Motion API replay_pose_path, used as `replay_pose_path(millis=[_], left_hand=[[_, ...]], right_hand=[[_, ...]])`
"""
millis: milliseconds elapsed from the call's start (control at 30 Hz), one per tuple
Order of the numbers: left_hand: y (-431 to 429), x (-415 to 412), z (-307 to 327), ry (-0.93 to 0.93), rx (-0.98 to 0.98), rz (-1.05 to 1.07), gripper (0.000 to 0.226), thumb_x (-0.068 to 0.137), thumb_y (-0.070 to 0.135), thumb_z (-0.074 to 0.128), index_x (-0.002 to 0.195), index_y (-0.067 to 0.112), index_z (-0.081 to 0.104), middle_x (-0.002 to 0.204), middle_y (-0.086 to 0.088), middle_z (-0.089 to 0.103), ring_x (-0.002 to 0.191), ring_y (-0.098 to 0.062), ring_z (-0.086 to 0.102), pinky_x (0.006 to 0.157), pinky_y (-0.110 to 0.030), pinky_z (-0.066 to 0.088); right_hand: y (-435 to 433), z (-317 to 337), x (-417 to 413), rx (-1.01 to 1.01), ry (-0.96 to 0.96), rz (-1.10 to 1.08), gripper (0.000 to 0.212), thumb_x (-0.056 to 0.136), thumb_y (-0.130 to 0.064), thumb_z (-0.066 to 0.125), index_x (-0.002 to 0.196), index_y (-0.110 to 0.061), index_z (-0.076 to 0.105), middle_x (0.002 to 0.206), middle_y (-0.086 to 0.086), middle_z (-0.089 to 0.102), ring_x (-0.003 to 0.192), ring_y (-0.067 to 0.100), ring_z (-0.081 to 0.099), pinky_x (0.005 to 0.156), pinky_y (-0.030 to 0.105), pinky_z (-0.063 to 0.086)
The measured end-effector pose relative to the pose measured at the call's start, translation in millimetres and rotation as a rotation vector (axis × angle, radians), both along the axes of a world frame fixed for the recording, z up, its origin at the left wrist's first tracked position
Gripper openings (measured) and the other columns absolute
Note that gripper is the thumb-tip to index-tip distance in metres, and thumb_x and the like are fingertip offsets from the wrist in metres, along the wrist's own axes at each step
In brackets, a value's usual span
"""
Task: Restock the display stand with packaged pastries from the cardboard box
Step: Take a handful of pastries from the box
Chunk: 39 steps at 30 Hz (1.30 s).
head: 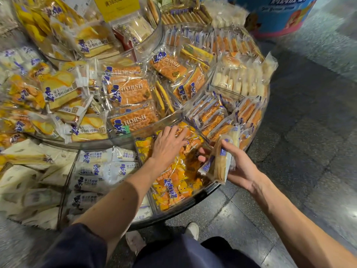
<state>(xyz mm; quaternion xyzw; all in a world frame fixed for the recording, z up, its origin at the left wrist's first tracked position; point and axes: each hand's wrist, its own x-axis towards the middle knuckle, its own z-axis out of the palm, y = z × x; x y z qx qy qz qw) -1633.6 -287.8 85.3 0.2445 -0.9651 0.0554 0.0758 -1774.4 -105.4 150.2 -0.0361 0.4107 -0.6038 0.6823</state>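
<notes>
Rests flat, straight-fingered left hand [170, 145] on orange packs [173, 184] in display stand [204, 193]; grips one wrapped pastry [219, 165] in right hand [241, 167], just beside.

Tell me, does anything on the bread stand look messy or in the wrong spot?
Yes. The toast packs on the left lie heaped and tilted every way, unlike the neat rows of stick packs on the right. One bun pack lies loose on top of the white bread rows. Nothing looks torn or spilled.
</notes>
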Motion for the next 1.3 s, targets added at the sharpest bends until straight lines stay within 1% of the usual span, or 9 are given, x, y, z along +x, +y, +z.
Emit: replay_pose_path(millis=[200, 300, 400, 600, 733, 833, 1033, 1200, 1300], left_hand=[[3.5, 9.1, -1.4, -0.268, 0.081, 0.062, 0.071, 0.096, 0.055, 0.007, 0.158, 0.020, 0.016, 0.152, -0.008, 0.035, 0.127, -0.027, 0.041, 0.092, -0.044, 0.040], [6.7, 4.9, 10.3, -0.294, 0.233, 0.100, 0.068, 0.099, 0.055, 0.005, 0.158, 0.021, 0.008, 0.160, -0.004, 0.022, 0.139, -0.025, 0.028, 0.107, -0.051, 0.030], [23.2, 9.4, 30.9, -0.019, 0.397, 0.102, 0.063, 0.101, 0.055, 0.013, 0.150, 0.023, 0.036, 0.148, -0.001, 0.041, 0.133, -0.021, 0.035, 0.109, -0.046, 0.026], [84.7, 31.4, 97.1, 0.346, 1.399, 0.246, 0.033, 0.096, 0.049, 0.052, 0.121, 0.027, 0.053, 0.100, 0.007, 0.062, 0.086, -0.012, 0.065, 0.078, -0.034, 0.056], [85.8, 63.7, 95.1, 0.259, 1.357, 0.288, 0.064, 0.077, 0.048, 0.080, 0.127, 0.031, 0.042, 0.102, 0.011, 0.056, 0.086, -0.007, 0.057, 0.076, -0.024, 0.049], [76.8, 98.0, 93.9, 0.193, 1.284, 0.312, 0.083, 0.072, 0.044, 0.085, 0.138, 0.025, 0.038, 0.116, 0.011, 0.054, 0.103, -0.010, 0.053, 0.082, -0.017, 0.043], [51.4, 179.5, 103.3, 0.145, 1.380, 0.330, 0.060, 0.085, 0.019, 0.078, 0.138, 0.026, 0.050, 0.104, 0.025, 0.059, 0.084, 0.018, 0.057, 0.070, -0.005, 0.044], [19.5, 236.9, 96.9, -0.007, 1.561, 0.324, 0.051, 0.090, 0.023, 0.070, 0.136, 0.039, 0.054, 0.137, 0.001, 0.059, 0.126, -0.022, 0.055, 0.111, -0.037, 0.038], [5.8, 257.4, 94.8, -0.063, 1.653, 0.300, 0.063, 0.090, 0.020, 0.070, 0.143, 0.040, 0.044, 0.143, 0.012, 0.049, 0.135, -0.008, 0.041, 0.117, -0.036, 0.026]], right_hand=[[3.6, -1.1, -4.6, -0.057, -0.130, -0.043, 0.102, 0.058, -0.034, 0.096, 0.143, -0.012, 0.045, 0.140, 0.026, 0.054, 0.116, 0.041, 0.063, 0.098, 0.062, 0.048], [4.5, -0.1, -2.5, -0.053, -0.146, -0.031, 0.089, 0.058, -0.033, 0.096, 0.132, -0.011, 0.054, 0.139, 0.026, 0.056, 0.115, 0.041, 0.063, 0.097, 0.061, 0.049], [1.3, 0.4, 2.8, -0.021, -0.104, -0.011, 0.071, 0.063, -0.037, 0.093, 0.122, -0.011, 0.064, 0.138, 0.022, 0.057, 0.118, 0.039, 0.060, 0.106, 0.062, 0.042], [-9.5, 10.1, 33.9, 0.034, 0.127, 0.045, 0.027, 0.090, -0.037, 0.058, 0.091, -0.021, 0.080, 0.109, 0.013, 0.072, 0.100, 0.024, 0.068, 0.098, 0.047, 0.051], [-27.2, 10.4, 73.9, 0.065, 0.243, 0.104, 0.027, 0.094, -0.036, 0.059, 0.105, -0.019, 0.077, 0.112, 0.010, 0.073, 0.106, 0.020, 0.068, 0.100, 0.039, 0.050], [-40.9, 10.7, 109.4, 0.089, 0.440, 0.143, 0.029, 0.097, -0.029, 0.060, 0.112, -0.006, 0.069, 0.098, 0.009, 0.077, 0.093, 0.017, 0.073, 0.077, 0.028, 0.059], [-59.5, -4.1, 167.3, 0.060, 0.461, 0.249, 0.049, 0.082, -0.044, 0.075, 0.117, -0.010, 0.067, 0.115, 0.015, 0.072, 0.114, 0.032, 0.066, 0.105, 0.054, 0.047], [-64.6, -13.5, 202.6, 0.048, 0.373, 0.266, 0.057, 0.082, -0.030, 0.080, 0.128, -0.004, 0.060, 0.115, 0.014, 0.073, 0.110, 0.031, 0.069, 0.101, 0.048, 0.051], [-65.8, -11.7, 225.2, 0.077, 0.436, 0.283, 0.047, 0.081, -0.029, 0.077, 0.121, -0.009, 0.066, 0.106, 0.007, 0.076, 0.089, 0.025, 0.073, 0.080, 0.040, 0.056]])
